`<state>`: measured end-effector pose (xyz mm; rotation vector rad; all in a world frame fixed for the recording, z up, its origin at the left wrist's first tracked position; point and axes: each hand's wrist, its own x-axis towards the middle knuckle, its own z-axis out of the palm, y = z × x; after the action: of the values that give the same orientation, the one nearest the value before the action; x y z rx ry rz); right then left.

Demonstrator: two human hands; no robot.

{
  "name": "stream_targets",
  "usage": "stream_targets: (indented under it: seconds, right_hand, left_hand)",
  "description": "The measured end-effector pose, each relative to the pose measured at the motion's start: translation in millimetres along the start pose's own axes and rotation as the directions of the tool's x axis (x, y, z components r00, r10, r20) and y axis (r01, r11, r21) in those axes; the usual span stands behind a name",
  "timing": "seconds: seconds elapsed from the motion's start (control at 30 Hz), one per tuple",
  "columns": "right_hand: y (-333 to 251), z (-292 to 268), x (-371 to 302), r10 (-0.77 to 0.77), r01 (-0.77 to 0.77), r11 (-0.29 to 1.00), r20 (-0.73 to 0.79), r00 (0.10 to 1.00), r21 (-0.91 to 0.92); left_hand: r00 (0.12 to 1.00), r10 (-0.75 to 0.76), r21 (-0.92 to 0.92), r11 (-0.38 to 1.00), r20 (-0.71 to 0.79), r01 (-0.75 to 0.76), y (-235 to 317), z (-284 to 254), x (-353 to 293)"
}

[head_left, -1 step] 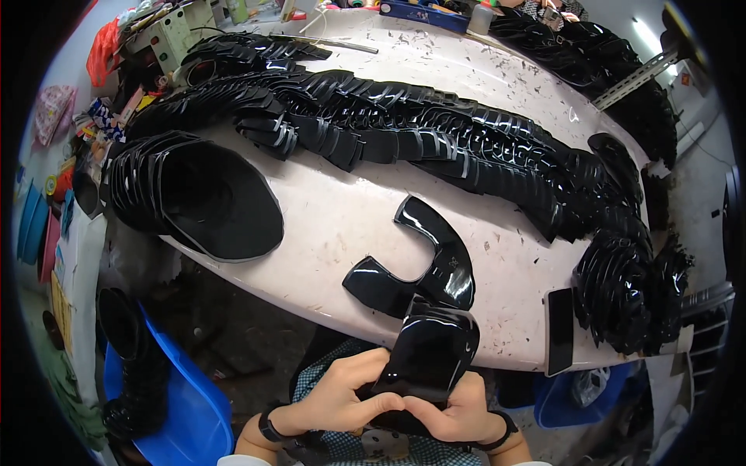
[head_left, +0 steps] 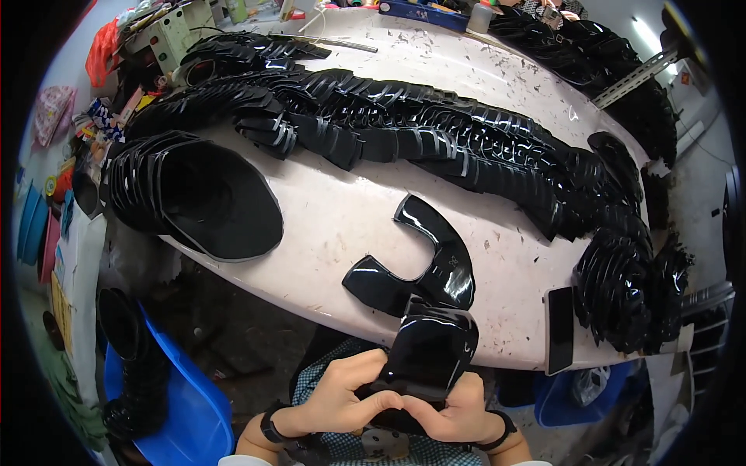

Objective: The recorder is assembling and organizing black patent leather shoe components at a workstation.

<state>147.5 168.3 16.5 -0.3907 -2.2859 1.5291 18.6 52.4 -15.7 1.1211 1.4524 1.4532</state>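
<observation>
Between my two hands I hold a glossy black curved shoe-upper piece (head_left: pixel 432 351) at the table's near edge. My left hand (head_left: pixel 346 391) grips its left side, and my right hand (head_left: pixel 457 410) grips its right side. The thumbs meet tip to tip at the lower end; the other fingers are mostly hidden behind the piece. Just beyond it, a U-shaped glossy black upper piece (head_left: pixel 449 264) lies flat on the pale table (head_left: pixel 326 233). The held piece's far end overlaps the near part of that U shape in view.
A long row of overlapping black pieces (head_left: pixel 404 124) crosses the table. At the left lies a nested stack of black uppers (head_left: pixel 225 202). A phone (head_left: pixel 559 330) rests near the right edge, beside another black stack (head_left: pixel 614 287). A blue bin (head_left: pixel 186 396) stands low left.
The held piece has shifted very slightly to the left. Both hands keep the same grip, and the things on the table have not moved.
</observation>
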Motion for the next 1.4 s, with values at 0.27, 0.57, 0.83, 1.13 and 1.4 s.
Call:
stream_targets:
  seconds: [0.27, 0.57, 0.83, 1.13, 1.4]
  right_hand:
    - [17.8, 10.1, -9.0, -0.047, 0.06, 0.995, -0.159, 0.986, 0.08]
    - [20.2, 19.9, -6.8, -0.24, 0.23, 0.971, -0.302, 0.922, -0.071]
    - [28.6, 11.4, -9.3, -0.242, 0.24, 0.97, -0.209, 0.948, -0.035]
    - [16.2, 5.8, -8.9, -0.181, 0.196, 0.98, -0.242, 0.953, 0.039]
    - [22.8, 16.4, -5.2, -0.257, 0.207, 0.964, -0.381, 0.888, -0.167]
  left_hand:
    - [0.927, -0.295, -0.67, 0.74, -0.233, 0.067, -9.0, 12.3, -6.4]
    - [0.919, -0.315, -0.743, 0.668, -0.238, 0.037, -10.3, 12.4, -4.3]
    - [0.9, -0.397, -0.809, 0.58, -0.178, 0.096, -18.4, 13.7, -1.0]
    - [0.915, -0.251, -0.63, 0.776, -0.316, -0.005, -12.9, 20.1, 1.4]
    - [0.899, -0.212, -0.463, 0.886, -0.384, 0.011, -19.4, 24.7, -5.9]
